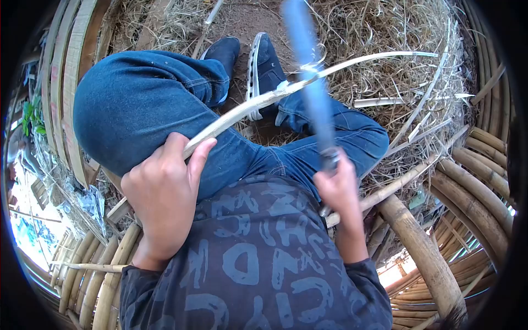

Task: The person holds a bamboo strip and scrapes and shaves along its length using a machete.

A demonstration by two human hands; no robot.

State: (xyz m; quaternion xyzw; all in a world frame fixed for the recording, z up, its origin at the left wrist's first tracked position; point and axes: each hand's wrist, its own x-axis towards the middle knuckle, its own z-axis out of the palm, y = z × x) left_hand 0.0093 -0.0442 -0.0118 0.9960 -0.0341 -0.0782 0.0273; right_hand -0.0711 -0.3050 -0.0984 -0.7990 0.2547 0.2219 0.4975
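My left hand (165,192) is closed around the near part of a long, pale bamboo strip (242,110), thumb along its side. The strip curves up and away to the right across my legs. In my right hand (338,184) is the handle of a machete (316,93), its long blade blurred by motion. The blade crosses the strip near its middle, and a thin shaving curls up there. Whether the edge touches the strip at this instant I cannot tell.
My bent legs in jeans (148,110) and dark shoes (268,69) lie in front. Dry straw (379,49) and loose bamboo slivers (379,102) cover the ground. Thick bamboo poles (423,253) stand close at the right, wooden slats (71,82) at the left.
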